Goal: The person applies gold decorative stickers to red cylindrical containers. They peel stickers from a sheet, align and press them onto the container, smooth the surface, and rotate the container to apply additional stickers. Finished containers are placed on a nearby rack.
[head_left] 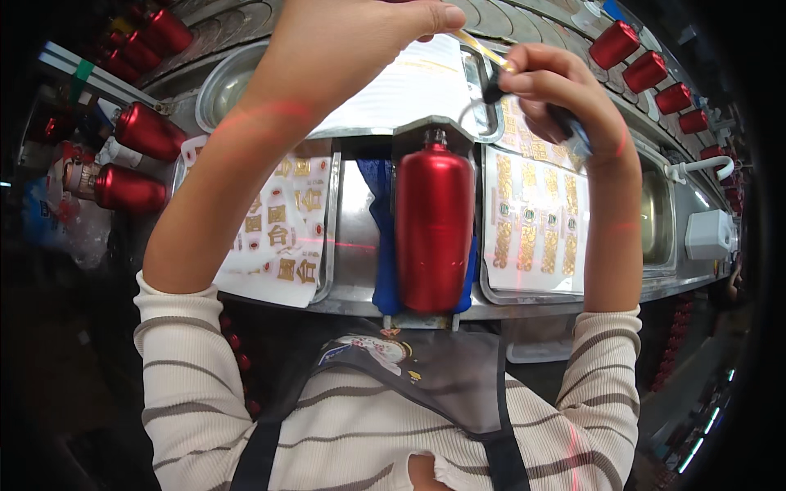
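Left hand (385, 31): fingers seemingly pinched on strip (483, 49). Right hand (566, 88): closed on its other end, dark tool (562, 123) tucked in; likely for tautness. Bottle (435, 229) lies on cloth (382, 245), probably against scratches.

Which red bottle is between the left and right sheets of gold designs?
The central bottle, directly in front of the person, with blue material along both sides. The other red bottles are farther out, to its left or right.

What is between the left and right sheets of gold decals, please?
The head view shows a red bottle with blue cloth at both sides, and a metal surface on the left.
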A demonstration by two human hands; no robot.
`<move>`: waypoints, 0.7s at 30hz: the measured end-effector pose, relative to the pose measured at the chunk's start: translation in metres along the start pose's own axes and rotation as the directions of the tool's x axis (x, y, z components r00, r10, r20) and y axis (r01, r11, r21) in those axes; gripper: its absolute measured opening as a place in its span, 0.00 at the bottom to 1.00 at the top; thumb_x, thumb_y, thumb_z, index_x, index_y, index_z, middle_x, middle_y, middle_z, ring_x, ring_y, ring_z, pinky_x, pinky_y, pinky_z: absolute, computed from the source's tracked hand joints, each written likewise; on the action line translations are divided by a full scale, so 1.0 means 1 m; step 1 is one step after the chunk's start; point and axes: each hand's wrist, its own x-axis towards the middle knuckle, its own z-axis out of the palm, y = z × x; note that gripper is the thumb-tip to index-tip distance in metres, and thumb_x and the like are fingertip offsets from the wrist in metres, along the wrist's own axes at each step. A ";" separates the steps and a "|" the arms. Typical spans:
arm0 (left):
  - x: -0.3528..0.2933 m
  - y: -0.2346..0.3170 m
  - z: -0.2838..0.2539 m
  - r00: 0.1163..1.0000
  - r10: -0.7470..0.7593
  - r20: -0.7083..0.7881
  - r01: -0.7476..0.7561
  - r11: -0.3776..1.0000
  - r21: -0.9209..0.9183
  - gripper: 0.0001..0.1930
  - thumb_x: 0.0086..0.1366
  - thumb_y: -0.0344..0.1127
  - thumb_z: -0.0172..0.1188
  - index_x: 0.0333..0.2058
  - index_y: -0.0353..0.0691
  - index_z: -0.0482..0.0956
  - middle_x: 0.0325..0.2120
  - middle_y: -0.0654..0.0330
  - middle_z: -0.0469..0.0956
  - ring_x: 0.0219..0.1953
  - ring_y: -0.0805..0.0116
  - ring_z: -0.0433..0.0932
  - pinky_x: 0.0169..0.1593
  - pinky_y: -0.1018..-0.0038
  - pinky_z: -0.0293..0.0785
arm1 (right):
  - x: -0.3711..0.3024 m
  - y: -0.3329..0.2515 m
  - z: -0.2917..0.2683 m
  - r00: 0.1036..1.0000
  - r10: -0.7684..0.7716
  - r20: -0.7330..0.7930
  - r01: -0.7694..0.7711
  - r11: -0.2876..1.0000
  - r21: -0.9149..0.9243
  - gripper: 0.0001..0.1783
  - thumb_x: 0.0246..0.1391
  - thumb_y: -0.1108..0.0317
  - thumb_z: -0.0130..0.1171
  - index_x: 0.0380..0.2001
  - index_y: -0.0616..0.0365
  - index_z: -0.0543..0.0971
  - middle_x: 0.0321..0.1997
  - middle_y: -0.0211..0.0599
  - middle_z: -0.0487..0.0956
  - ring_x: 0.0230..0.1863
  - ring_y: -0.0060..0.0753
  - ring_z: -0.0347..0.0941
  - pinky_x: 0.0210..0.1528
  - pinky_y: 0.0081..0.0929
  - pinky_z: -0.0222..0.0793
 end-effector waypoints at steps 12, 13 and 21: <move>-0.162 -0.010 0.061 0.983 -0.161 -0.091 0.161 0.987 -0.009 0.19 0.61 0.23 0.65 0.51 0.33 0.76 0.29 0.63 0.83 0.32 0.79 0.79 0.36 0.81 0.74 | -0.150 -0.012 0.059 0.962 0.172 -0.211 -0.229 0.931 -0.285 0.09 0.53 0.69 0.65 0.25 0.63 0.79 0.24 0.26 0.75 0.28 0.13 0.65 0.30 0.16 0.56; -0.179 -0.015 0.063 0.978 -0.175 -0.118 0.177 0.984 0.010 0.19 0.61 0.23 0.65 0.52 0.34 0.77 0.29 0.63 0.83 0.32 0.79 0.79 0.37 0.80 0.75 | -0.158 0.002 0.068 0.965 0.161 -0.207 -0.226 0.913 -0.340 0.09 0.52 0.68 0.67 0.24 0.63 0.81 0.24 0.26 0.74 0.27 0.14 0.64 0.29 0.17 0.54; -0.257 -0.040 0.076 0.903 -0.366 -0.225 0.381 0.924 0.028 0.16 0.61 0.23 0.66 0.48 0.33 0.79 0.27 0.65 0.81 0.29 0.81 0.77 0.37 0.81 0.74 | -0.174 0.089 0.118 0.942 0.238 -0.235 -0.258 0.965 -0.055 0.07 0.51 0.70 0.67 0.28 0.62 0.81 0.28 0.28 0.73 0.25 0.12 0.65 0.28 0.14 0.58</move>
